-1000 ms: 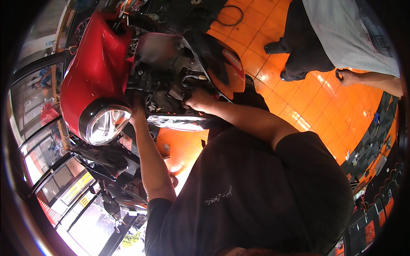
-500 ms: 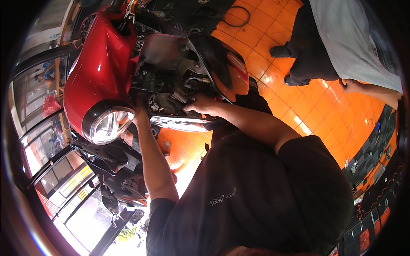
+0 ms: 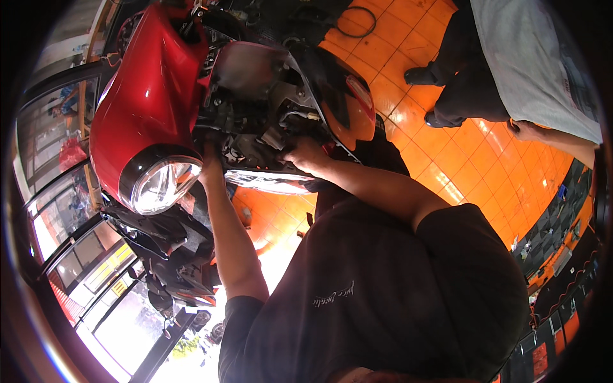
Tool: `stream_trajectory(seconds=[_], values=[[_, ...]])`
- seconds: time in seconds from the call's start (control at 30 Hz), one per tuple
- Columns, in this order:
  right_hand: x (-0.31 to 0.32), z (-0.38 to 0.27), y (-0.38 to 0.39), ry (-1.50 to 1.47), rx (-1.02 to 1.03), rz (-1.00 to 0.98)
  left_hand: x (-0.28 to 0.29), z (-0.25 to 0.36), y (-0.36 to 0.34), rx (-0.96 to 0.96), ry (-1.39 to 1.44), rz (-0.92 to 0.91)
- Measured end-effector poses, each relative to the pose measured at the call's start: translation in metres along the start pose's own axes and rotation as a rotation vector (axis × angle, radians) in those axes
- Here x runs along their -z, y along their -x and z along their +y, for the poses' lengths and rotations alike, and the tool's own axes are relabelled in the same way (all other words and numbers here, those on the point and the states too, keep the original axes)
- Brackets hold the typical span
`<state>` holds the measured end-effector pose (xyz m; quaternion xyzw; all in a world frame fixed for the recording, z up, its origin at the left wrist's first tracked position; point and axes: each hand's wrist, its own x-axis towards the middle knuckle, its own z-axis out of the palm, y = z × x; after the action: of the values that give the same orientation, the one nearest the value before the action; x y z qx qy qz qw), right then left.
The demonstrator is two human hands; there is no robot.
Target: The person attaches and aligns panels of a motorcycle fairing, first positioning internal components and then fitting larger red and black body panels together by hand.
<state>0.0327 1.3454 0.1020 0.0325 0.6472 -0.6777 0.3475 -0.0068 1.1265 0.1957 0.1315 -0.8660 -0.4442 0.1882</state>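
Note:
A motorcycle with a red body panel (image 3: 150, 96) and a round headlight (image 3: 165, 186) stands in front of me, its inner parts exposed. My left hand (image 3: 210, 165) reaches in beside the headlight; its fingers are hidden among dark parts. My right hand (image 3: 306, 156) is inside the open middle section, fingers curled at dark components near a metallic part (image 3: 273, 138). What those fingers hold is too dark to make out. Right of that hand is the black and orange side panel (image 3: 345, 105). A pale, shiny panel (image 3: 268, 180) runs along the near side, below both hands.
Another person (image 3: 536, 70) in a grey shirt stands at the right on orange floor tiles (image 3: 472, 172). A black ring-shaped cord (image 3: 356, 22) lies on the floor at the back. A dark motorcycle (image 3: 175, 262) stands at the lower left, near glass windows.
My right hand has shifted slightly right and seems a little deeper among the parts. The left hand stays nearly where it was. The view has moved slightly.

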Motion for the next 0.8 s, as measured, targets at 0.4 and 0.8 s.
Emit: stream_trajectory(seconds=[0.4, 0.8], values=[[0.040, -0.004, 0.007, 0.231, 0.223, -0.473, 0.002, -0.008, -0.005, 0.127, -0.102, -0.036], [0.050, 0.008, 0.006, 1.193, 0.595, -0.472, 0.016, -0.053, -0.011, 0.243, 0.168, -0.079]])
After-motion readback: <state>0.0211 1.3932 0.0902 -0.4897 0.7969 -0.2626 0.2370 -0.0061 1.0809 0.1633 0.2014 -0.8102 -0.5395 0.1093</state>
